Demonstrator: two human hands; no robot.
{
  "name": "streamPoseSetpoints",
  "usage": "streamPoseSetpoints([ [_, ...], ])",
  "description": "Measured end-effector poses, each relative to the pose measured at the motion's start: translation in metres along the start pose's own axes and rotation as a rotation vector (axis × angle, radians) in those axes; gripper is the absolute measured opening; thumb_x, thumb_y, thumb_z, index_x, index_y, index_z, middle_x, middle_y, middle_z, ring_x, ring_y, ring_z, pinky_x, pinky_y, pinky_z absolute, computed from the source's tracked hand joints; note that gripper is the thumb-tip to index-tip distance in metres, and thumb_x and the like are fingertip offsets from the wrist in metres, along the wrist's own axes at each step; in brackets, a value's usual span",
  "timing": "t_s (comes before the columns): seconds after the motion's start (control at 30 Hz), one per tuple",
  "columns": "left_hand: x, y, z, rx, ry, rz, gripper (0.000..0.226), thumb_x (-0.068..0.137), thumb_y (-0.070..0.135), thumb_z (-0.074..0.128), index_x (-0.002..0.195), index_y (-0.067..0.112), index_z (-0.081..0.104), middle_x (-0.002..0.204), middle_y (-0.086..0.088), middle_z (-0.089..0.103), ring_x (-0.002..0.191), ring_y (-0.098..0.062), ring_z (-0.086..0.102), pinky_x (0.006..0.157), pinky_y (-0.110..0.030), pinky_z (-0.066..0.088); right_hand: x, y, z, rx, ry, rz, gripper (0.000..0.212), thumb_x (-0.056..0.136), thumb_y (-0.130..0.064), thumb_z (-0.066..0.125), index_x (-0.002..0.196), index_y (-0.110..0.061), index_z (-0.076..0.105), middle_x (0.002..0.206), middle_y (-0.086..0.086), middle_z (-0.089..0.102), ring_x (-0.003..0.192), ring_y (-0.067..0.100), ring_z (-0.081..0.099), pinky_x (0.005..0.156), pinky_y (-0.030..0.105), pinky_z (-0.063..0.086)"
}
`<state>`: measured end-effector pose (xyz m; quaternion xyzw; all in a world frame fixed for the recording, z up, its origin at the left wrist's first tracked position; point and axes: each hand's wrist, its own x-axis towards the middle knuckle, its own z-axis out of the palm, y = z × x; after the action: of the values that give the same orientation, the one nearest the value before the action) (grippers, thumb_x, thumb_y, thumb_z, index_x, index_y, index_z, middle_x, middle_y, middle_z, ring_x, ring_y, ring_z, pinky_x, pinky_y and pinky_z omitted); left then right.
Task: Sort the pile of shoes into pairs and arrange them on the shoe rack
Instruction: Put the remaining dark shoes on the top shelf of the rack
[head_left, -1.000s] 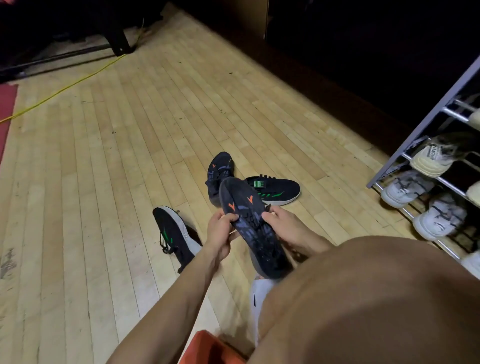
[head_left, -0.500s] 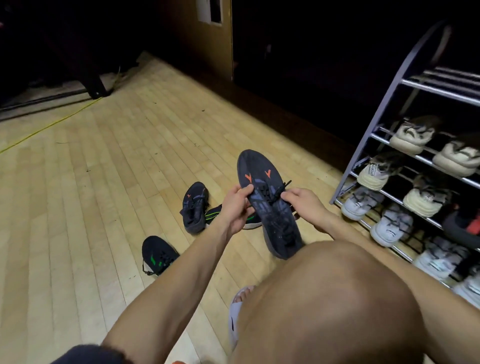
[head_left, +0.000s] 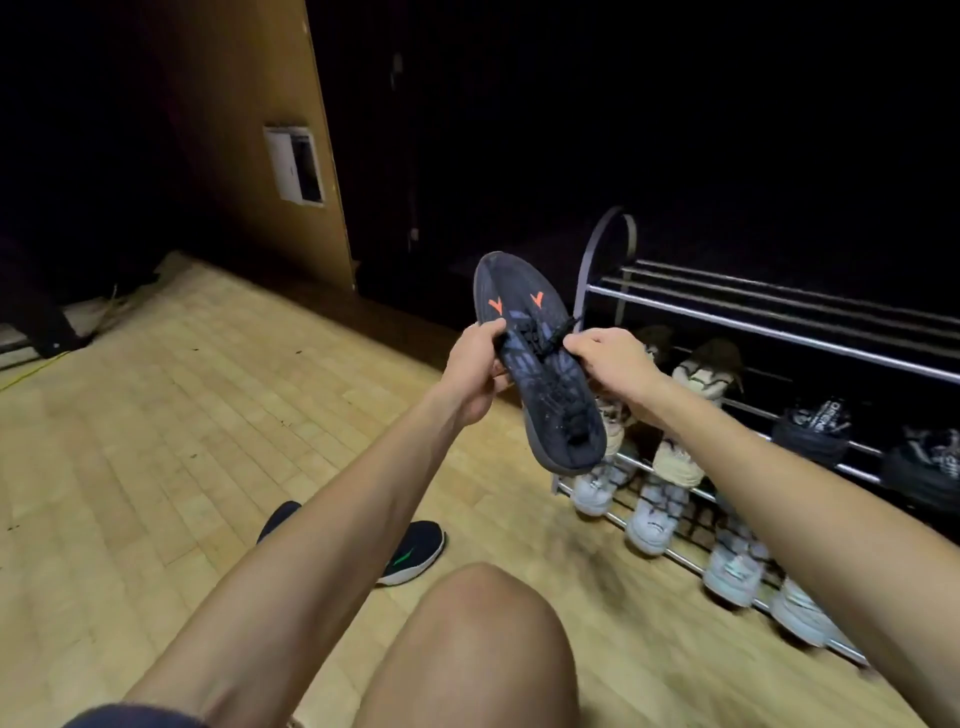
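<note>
A dark navy sneaker with two orange marks (head_left: 540, 364) is held up in front of me, toe pointing away, top and laces facing me. My left hand (head_left: 475, 369) grips its left side and my right hand (head_left: 610, 364) pinches its right side at the laces. Just beyond it to the right stands the metal shoe rack (head_left: 769, 332); its top shelf is bare. Pale sneakers (head_left: 652, 514) sit on the lower shelves and black printed shoes (head_left: 815, 423) on a middle shelf. On the floor below my left forearm lies a black sneaker with a green mark (head_left: 413, 553).
Light wooden floor (head_left: 182, 441) spreads to the left. My bare knee (head_left: 478, 639) fills the lower middle. A wooden wall panel with a white box (head_left: 296, 163) stands behind, and the area behind the rack is dark. A yellow cable (head_left: 31, 370) runs at the far left.
Both hands have lifted the navy sneaker up and toward the rack. My view has swung right, so more of the rack shows and most floor shoes have dropped out of sight.
</note>
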<state>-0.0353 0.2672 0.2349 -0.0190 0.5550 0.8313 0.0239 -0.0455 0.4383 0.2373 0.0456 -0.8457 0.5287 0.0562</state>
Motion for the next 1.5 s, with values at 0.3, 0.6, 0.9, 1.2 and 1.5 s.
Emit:
streamPoseSetpoints([
  [0.3,0.021,0.010,0.115,0.082,-0.186,0.139,0.024,0.097,0.028,0.044,0.098,0.012,0.062,0.081,-0.003,0.067,0.056,-0.012,0.060,0.050,-0.023,0.049,0.024,-0.006,-0.080,0.287,0.394,0.112,0.027,0.085,-0.027,0.055,0.063,-0.015,0.046,0.067,0.008,0.048,0.066,0.022,0.043,0.064,0.038,0.033],
  [0.6,0.048,-0.054,0.210,0.275,-0.007,0.179,0.024,0.087,0.041,0.035,0.069,0.025,0.039,0.068,0.001,0.041,0.068,-0.019,0.037,0.070,-0.042,0.033,0.080,0.048,-0.138,0.507,0.699,0.300,0.031,0.095,-0.030,0.055,0.073,-0.009,0.048,0.068,0.005,0.051,0.057,0.020,0.045,0.055,0.033,0.037],
  [0.9,0.086,-0.087,0.234,0.179,-0.038,0.174,0.034,0.090,0.043,0.038,0.094,0.015,0.057,0.094,-0.006,0.059,0.085,-0.023,0.054,0.087,-0.044,0.044,0.119,0.079,-0.175,0.561,0.708,0.321,0.053,0.097,-0.040,0.055,0.133,-0.001,0.048,0.127,0.020,0.060,0.107,0.032,0.061,0.091,0.042,0.052],
  [1.2,0.113,-0.091,0.240,0.060,-0.053,0.052,0.053,0.081,0.053,0.044,0.123,0.023,0.058,0.122,-0.005,0.063,0.115,-0.023,0.058,0.106,-0.048,0.043,0.127,0.086,-0.160,0.370,0.586,0.219,0.055,0.091,-0.028,0.066,0.140,-0.012,0.047,0.132,0.013,0.059,0.117,0.030,0.059,0.099,0.045,0.052],
  [1.5,0.126,-0.082,0.238,0.141,-0.082,0.014,0.037,0.098,0.048,0.034,0.121,0.028,0.055,0.119,0.003,0.058,0.117,-0.017,0.051,0.104,-0.038,0.037,0.119,0.091,-0.157,-0.093,0.644,0.214,0.045,0.098,-0.030,0.042,0.139,-0.010,0.049,0.138,0.017,0.055,0.127,0.036,0.050,0.106,0.044,0.041],
])
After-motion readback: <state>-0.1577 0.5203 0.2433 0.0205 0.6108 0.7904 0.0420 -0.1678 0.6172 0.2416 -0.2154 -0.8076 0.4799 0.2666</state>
